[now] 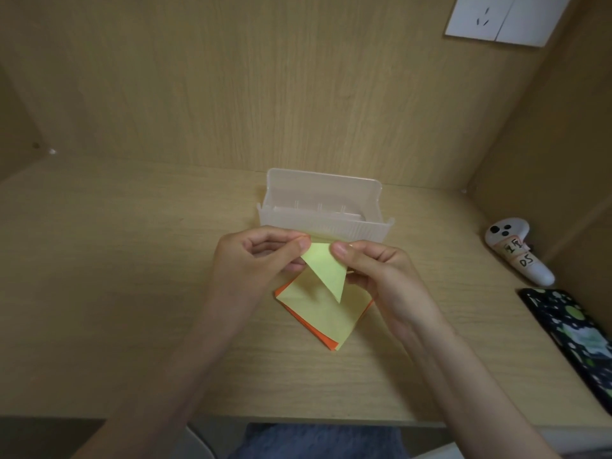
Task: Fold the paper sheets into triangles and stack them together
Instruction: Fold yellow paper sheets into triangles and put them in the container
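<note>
Reading the head view, writing: a tape label on the white controller carried handwritten marks like "DS" or "05"; the line above them was too small to tell.
Landmark: a translucent plastic box, rectangular with rounded corners and a ribbed front wall, stood open on the wood-grain desk.
Folded sheet: a pale yellow paper triangle, matte and sharply creased, was held just in front of the box, its point hanging down.
Left hand: the left hand pinched the triangle's upper left corner between thumb and forefinger, the other fingers curled.
Right hand: the right hand pinched its upper right edge, thumb on top.
Stack: square sheets, yellow on top with orange edges showing beneath, lay flat on the desk in front of the box, turned corner-on, below the triangle.
Right of the box: the smooth controller lay well apart; nearer the person lay a dark case speckled green and white.
Above the box: a white socket plate sat on the wooden back panel.
</note>
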`<state>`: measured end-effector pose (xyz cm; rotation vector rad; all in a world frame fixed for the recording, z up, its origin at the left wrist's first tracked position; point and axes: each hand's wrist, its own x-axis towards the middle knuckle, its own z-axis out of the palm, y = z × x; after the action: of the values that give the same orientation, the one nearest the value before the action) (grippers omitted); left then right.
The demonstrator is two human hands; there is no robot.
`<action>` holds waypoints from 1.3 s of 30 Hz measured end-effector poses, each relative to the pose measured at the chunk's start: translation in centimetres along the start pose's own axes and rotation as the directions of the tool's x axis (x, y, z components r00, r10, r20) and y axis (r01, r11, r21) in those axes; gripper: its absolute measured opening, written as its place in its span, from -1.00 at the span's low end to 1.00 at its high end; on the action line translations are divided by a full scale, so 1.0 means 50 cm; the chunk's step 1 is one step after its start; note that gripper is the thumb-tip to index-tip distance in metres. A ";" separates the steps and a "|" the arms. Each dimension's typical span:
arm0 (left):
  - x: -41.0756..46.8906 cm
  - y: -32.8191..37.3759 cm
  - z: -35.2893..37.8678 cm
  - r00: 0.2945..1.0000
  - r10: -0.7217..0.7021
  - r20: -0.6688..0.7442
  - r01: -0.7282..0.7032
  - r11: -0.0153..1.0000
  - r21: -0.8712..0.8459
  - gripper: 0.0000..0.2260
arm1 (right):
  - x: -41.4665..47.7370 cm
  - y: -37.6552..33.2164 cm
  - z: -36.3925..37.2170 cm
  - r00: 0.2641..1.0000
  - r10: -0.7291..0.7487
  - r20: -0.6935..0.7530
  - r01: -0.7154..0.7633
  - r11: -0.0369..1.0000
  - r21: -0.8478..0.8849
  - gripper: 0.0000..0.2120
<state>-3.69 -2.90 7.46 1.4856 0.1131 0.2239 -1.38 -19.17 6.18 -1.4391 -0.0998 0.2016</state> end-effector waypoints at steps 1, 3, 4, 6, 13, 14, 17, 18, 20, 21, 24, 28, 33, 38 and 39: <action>0.000 0.000 0.001 1.000 -0.002 -0.001 0.002 1.000 -0.001 -0.93 | 0.000 -0.002 0.001 1.000 0.009 -0.001 -0.009 1.000 -0.002 -0.77; -0.001 -0.002 0.000 1.000 -0.005 -0.011 0.005 1.000 0.002 -0.92 | 0.001 -0.004 0.001 1.000 0.017 0.001 -0.017 1.000 -0.010 -0.78; -0.001 -0.004 -0.001 1.000 -0.004 -0.021 0.004 1.000 0.003 -0.92 | 0.001 -0.005 0.002 1.000 0.017 0.007 -0.017 1.000 -0.014 -0.78; 0.000 -0.006 -0.003 0.999 -0.002 -0.041 0.002 1.000 0.005 -0.92 | -0.001 -0.008 0.004 0.999 0.019 0.026 -0.018 1.000 -0.017 -0.78; -0.006 -0.010 0.001 0.999 0.017 -0.039 -0.017 1.000 -0.022 -0.92 | -0.003 -0.010 0.010 1.000 -0.001 -0.030 -0.001 0.998 -0.058 -0.86; -0.006 -0.011 0.001 0.998 0.022 -0.052 -0.023 1.000 -0.021 -0.92 | -0.003 -0.009 0.011 1.000 0.011 -0.027 -0.012 0.998 -0.069 -0.85; -0.004 -0.015 -0.004 0.995 0.044 -0.094 -0.044 0.999 0.004 -0.92 | -0.005 -0.008 0.012 0.999 0.051 -0.004 -0.051 0.995 -0.090 -0.74; -0.004 -0.016 -0.006 0.994 0.050 -0.100 -0.050 0.999 0.005 -0.92 | -0.005 -0.008 0.011 0.999 0.051 -0.012 -0.052 0.995 -0.082 -0.73; -0.005 -0.017 -0.008 0.994 0.052 -0.098 -0.053 0.999 -0.005 -0.92 | -0.003 -0.007 0.009 0.999 0.025 -0.043 -0.027 0.998 -0.061 -0.81; -0.006 -0.017 -0.007 0.995 0.045 -0.091 -0.046 0.999 -0.009 -0.92 | -0.003 -0.007 0.009 0.999 0.007 -0.053 -0.010 0.998 -0.057 -0.86; 0.000 -0.017 -0.010 0.999 -0.024 -0.035 0.024 1.000 -0.002 -0.93 | -0.002 -0.009 0.009 0.998 -0.035 -0.060 0.030 0.996 -0.081 -0.90; 0.013 -0.012 -0.019 0.983 -0.100 0.154 0.084 0.991 0.105 -0.91 | -0.003 -0.010 0.007 0.996 -0.070 -0.053 0.060 0.984 -0.168 -0.90; 0.015 -0.015 -0.013 0.974 0.021 0.228 -0.081 0.963 0.259 -0.96 | -0.007 -0.004 0.015 0.996 -0.085 0.000 0.083 0.968 -0.236 -0.94; 0.015 -0.024 -0.015 0.985 0.022 0.173 -0.059 0.975 0.215 -0.96 | -0.009 -0.003 0.014 0.999 -0.042 0.011 0.043 0.990 -0.132 -0.93; 0.013 -0.024 -0.014 0.987 0.027 0.156 -0.061 0.975 0.214 -0.95 | -0.009 -0.004 0.013 1.000 -0.029 0.007 0.029 0.994 -0.105 -0.93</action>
<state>-3.10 -2.16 6.23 1.7202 -0.0200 0.1357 -1.92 -18.65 6.48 -1.5415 -0.1372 0.1785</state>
